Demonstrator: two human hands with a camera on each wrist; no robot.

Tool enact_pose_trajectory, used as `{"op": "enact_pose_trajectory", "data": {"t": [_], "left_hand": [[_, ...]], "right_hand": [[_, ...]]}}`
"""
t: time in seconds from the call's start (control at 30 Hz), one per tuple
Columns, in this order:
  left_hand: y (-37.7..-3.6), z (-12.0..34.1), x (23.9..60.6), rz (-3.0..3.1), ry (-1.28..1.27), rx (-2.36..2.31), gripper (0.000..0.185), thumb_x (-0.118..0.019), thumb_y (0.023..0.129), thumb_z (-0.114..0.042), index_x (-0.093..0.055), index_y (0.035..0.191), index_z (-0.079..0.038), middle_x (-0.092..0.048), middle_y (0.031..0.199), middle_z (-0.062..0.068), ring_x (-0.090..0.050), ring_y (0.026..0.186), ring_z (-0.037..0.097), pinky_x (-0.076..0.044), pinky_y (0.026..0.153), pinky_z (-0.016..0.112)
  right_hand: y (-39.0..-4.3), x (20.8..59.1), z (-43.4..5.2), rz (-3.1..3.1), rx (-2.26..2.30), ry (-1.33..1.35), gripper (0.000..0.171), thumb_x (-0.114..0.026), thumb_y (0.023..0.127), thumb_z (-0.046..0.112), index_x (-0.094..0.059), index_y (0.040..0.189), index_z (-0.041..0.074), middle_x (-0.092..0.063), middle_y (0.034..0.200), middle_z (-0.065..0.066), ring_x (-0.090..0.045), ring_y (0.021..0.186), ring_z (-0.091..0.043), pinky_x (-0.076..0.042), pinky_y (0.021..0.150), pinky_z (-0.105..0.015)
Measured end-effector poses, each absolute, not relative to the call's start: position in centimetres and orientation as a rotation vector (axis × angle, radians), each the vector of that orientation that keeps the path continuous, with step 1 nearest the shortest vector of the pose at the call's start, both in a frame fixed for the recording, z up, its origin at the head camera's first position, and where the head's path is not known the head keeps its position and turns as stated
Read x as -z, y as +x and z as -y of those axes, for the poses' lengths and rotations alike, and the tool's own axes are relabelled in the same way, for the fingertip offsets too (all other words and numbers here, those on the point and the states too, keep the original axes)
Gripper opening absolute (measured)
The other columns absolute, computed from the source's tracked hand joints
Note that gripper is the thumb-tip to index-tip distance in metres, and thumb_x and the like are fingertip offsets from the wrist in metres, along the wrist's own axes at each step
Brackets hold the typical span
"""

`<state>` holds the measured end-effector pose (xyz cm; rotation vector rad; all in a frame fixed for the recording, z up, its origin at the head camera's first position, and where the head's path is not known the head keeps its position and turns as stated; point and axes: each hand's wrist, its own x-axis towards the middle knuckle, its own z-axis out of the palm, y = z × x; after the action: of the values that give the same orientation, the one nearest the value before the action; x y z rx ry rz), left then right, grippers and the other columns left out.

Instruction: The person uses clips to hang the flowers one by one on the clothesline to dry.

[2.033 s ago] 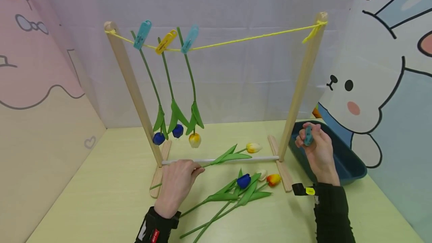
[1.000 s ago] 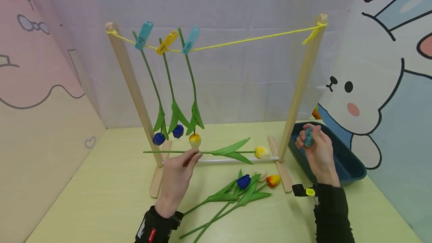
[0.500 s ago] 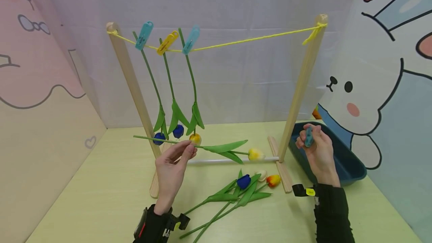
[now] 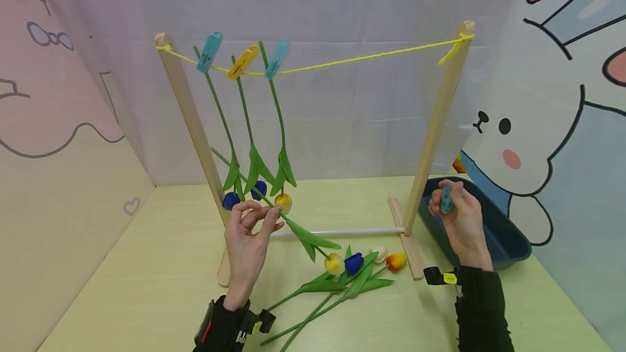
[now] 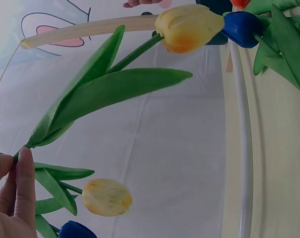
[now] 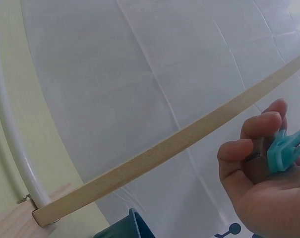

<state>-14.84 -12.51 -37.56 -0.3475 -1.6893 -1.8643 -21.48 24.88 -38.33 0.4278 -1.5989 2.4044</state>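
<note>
My left hand (image 4: 248,249) pinches the green stem of a yellow artificial tulip (image 4: 335,264), which slants with its bloom low to the right. In the left wrist view the bloom (image 5: 189,29) and leaves stick out beyond the fingertips. A teal clothespin (image 4: 446,199) is held in the curled fingers of my right hand (image 4: 459,221), over the dark bin. Behind the left hand, three tulips hang head down from a yellow line (image 4: 362,57), clipped by a blue clothespin (image 4: 209,52), a yellow clothespin (image 4: 243,62) and another blue clothespin (image 4: 277,58).
Several loose tulips, among them a blue tulip (image 4: 354,263) and an orange tulip (image 4: 396,261), lie on the table. Wooden posts (image 4: 435,129) carry the line, and a white rod (image 4: 357,231) joins them low down. A dark teal bin (image 4: 508,243) stands at right.
The left hand has lifted the yellow tulip from near the table and turned it, so the stem end points up left and the bloom down right. The right hand stays still with its clothespin.
</note>
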Motion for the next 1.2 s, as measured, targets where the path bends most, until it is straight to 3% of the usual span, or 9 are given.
{"op": "enact_pose_trajectory", "data": {"t": [0.17,0.33,0.6,0.73,0.93,1.07,1.2], "left_hand": [[-14.7,12.6,37.5,1.718,-0.303,1.833,0.032,-0.066,0.091,0.009,-0.049,0.118,0.016,-0.076,0.091,-0.015,-0.071,0.077,0.002,-0.06,0.066,0.02],[-14.8,12.6,37.4,1.715,-0.311,1.802,0.024,-0.066,0.092,0.007,-0.059,0.114,0.016,-0.076,0.092,-0.014,-0.068,0.075,0.001,-0.057,0.061,0.017],[-14.7,12.7,37.3,1.707,-0.35,1.769,0.021,-0.065,0.093,0.008,-0.065,0.112,0.015,-0.076,0.096,-0.014,-0.066,0.077,0.001,-0.054,0.06,0.014],[-14.5,12.5,37.3,1.74,-0.329,1.737,0.021,-0.066,0.093,0.006,-0.067,0.113,0.012,-0.075,0.095,-0.016,-0.064,0.074,0.001,-0.052,0.06,0.012],[-14.4,12.0,37.2,1.725,-0.37,1.725,0.02,-0.065,0.092,0.008,-0.069,0.111,0.013,-0.075,0.094,-0.017,-0.061,0.069,0.001,-0.048,0.056,0.01],[-14.4,11.8,37.4,1.712,-0.403,1.727,0.019,-0.065,0.092,0.009,-0.068,0.11,0.015,-0.075,0.094,-0.018,-0.059,0.067,0.0,-0.046,0.055,0.01],[-14.5,11.7,37.6,1.708,-0.431,1.725,0.019,-0.066,0.091,0.01,-0.068,0.109,0.015,-0.075,0.095,-0.017,-0.06,0.067,-0.001,-0.047,0.055,0.009]], "right_hand": [[-21.5,38.3,-24.8,1.602,-2.407,0.415,0.032,-0.039,0.108,0.033,-0.057,0.112,0.007,-0.062,0.082,0.0,-0.055,0.072,-0.013,-0.049,0.066,-0.022],[-21.5,38.2,-24.7,1.604,-2.408,0.429,0.031,-0.04,0.107,0.034,-0.054,0.116,0.007,-0.058,0.083,0.0,-0.054,0.073,-0.014,-0.049,0.067,-0.022],[-21.6,38.1,-24.6,1.625,-2.404,0.431,0.037,-0.037,0.106,0.038,-0.047,0.121,0.006,-0.034,0.08,0.0,-0.035,0.068,-0.017,-0.036,0.066,-0.028],[-21.7,38.0,-24.6,1.551,-2.487,0.507,0.041,-0.035,0.107,0.039,-0.041,0.127,0.005,-0.033,0.082,0.0,-0.025,0.07,-0.02,-0.027,0.068,-0.033],[-21.7,37.9,-24.4,1.449,-2.546,0.619,0.036,-0.033,0.108,0.033,-0.043,0.129,0.006,-0.038,0.086,-0.002,-0.025,0.073,-0.021,-0.023,0.072,-0.036],[-21.6,37.8,-24.3,1.464,-2.496,0.572,0.034,-0.035,0.108,0.033,-0.05,0.123,0.006,-0.047,0.09,-0.002,-0.036,0.075,-0.02,-0.033,0.069,-0.031],[-21.5,37.5,-23.8,1.476,-2.405,0.454,0.032,-0.042,0.106,0.031,-0.061,0.114,0.007,-0.055,0.101,-0.001,-0.046,0.087,-0.017,-0.045,0.077,-0.023]]}}
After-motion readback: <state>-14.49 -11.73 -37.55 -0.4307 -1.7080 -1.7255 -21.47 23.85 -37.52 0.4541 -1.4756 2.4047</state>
